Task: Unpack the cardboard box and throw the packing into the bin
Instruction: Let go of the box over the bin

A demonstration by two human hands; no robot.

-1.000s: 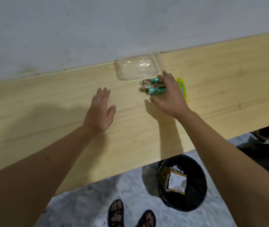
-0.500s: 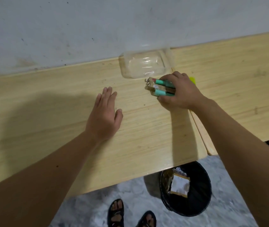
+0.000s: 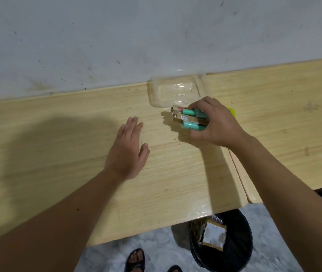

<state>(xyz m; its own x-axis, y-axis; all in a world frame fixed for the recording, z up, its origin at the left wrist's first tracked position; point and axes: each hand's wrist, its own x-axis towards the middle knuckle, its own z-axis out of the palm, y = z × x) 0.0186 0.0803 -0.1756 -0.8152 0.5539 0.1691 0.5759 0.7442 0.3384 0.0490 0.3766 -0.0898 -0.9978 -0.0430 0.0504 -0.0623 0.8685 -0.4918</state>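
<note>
While the left hand (image 3: 125,154) stays flat | right hand (image 3: 213,122) now curls tighter round, seemingly lifting, the green items (image 3: 190,119).

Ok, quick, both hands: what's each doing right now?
Left hand: open, fingers straight, holding nothing, over the table.
Right hand: curled round the bundle of green-capped tubes.

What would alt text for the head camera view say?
A person's right hand grips a bundle of green tubes and small cartons on a wooden table, beside a clear plastic tray. The left hand lies flat; a black bin below holds packing.
</note>
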